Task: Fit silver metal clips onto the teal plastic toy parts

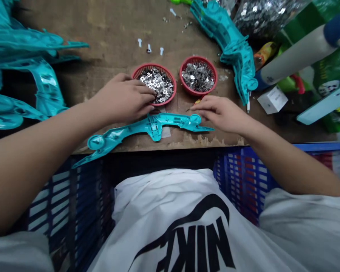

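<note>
Left hand (124,99) curled over the near rim of the left red bowl (136,71), fingertips bent down among the small shiny metal pieces (158,84); cannot tell whether any piece is pinched. Right hand (222,113) lies flat and low, fingers drawn together and pointing left, tips touching the round right end of the teal plastic part (147,130); a thin orange-tipped item (197,102) shows just by the fingertips, hold on it unclear. Teal part lies lengthwise along the near edge of the brown worktable (110,34), between both hands, its left end overhanging the edge. Second red bowl (198,57) of metal pieces sits just right of the first, apart from it. Row of teal parts (232,49) curves off behind the right hand; a larger teal heap (22,75) at far left. Small white box (272,100) to the right. Blue crate (243,177) below the table edge
</note>
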{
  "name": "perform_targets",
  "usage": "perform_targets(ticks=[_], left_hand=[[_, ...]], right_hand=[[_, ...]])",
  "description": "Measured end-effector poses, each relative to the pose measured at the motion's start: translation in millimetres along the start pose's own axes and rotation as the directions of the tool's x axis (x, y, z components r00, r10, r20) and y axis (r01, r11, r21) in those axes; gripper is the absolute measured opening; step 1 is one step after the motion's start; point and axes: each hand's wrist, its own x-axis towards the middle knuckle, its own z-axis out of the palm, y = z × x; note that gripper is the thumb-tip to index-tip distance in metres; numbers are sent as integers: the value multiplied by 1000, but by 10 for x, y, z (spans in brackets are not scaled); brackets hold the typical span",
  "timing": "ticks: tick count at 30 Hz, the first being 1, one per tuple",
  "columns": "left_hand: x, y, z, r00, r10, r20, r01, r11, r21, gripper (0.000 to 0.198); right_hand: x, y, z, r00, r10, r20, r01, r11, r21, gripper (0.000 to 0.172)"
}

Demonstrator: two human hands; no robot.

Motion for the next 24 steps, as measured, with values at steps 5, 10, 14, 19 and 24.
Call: perform_targets(ticks=[5, 10, 14, 19, 24], left_hand=[[-22, 7, -7, 999, -46, 2, 46, 993, -108, 72], [-17, 9, 36, 998, -34, -50, 28, 994, -106, 70], [19, -18, 41, 998, -50, -48, 46, 996, -76, 79], [49, -42, 42, 985, -145, -89, 120, 962, -246, 58], [30, 89, -9, 919, -375, -121, 321, 891, -321, 58]], right_hand=[[87, 225, 198, 987, 135, 90, -140, 989, 48, 24], [156, 138, 285, 981, 178, 73, -183, 981, 61, 12], [146, 152, 443, 998, 68, -5, -68, 997, 35, 17], [105, 215, 690, 982, -181, 50, 186, 976, -111, 25], [73, 230, 732, 961, -206, 186, 238, 956, -169, 26]])
